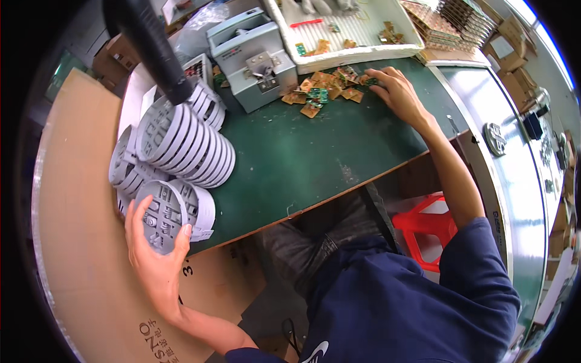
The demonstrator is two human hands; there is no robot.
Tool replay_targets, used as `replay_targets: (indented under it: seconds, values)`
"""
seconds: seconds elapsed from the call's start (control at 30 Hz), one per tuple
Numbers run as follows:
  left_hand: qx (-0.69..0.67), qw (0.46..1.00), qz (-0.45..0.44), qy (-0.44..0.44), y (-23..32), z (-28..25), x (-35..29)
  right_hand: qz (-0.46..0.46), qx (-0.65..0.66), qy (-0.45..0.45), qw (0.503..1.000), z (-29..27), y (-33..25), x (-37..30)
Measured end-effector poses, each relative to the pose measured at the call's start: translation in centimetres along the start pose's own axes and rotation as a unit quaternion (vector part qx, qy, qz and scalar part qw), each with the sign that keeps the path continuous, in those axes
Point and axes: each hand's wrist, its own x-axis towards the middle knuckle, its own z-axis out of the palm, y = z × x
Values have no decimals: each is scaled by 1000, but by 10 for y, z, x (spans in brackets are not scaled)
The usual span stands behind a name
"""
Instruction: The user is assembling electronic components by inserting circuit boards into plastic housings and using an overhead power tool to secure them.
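Fingers and thumb of my left hand (158,263) curve round the rim of a round pale-grey plastic housing (162,221), at the table's near left edge. Another such housing sits right behind it, partly covered. Beyond stands a leaning stack of the same housings (196,145). At the far side of the green table, my right hand (399,97) has its thumb and fingers closed at a small green circuit board (366,80). That board lies at the right end of a loose pile of small brown and green boards (327,85).
Behind the boards is a white foam tray (363,55) with more pieces in it. A grey metal device (257,66) stands left of the pile. A black cylindrical arm (151,51) hangs over the housings. Cardboard (75,199) walls the left side; a red stool (426,227) stands under the table's right.
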Motion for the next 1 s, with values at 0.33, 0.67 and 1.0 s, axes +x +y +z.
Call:
replay_targets:
  seconds: [0.33, 0.67, 1.0]
  values:
    - [-159, 976, 145, -41, 83, 112, -15, 36, 162, -37, 985, -5, -90, -3]
    - [-120, 952, 220, -177, 65, 131, 16, 85, 200, -98, 971, -18, -84, -19]
    - [-22, 966, 202, -161, 103, 153, 23, -27, 126, -83, 988, -18, -81, -22]
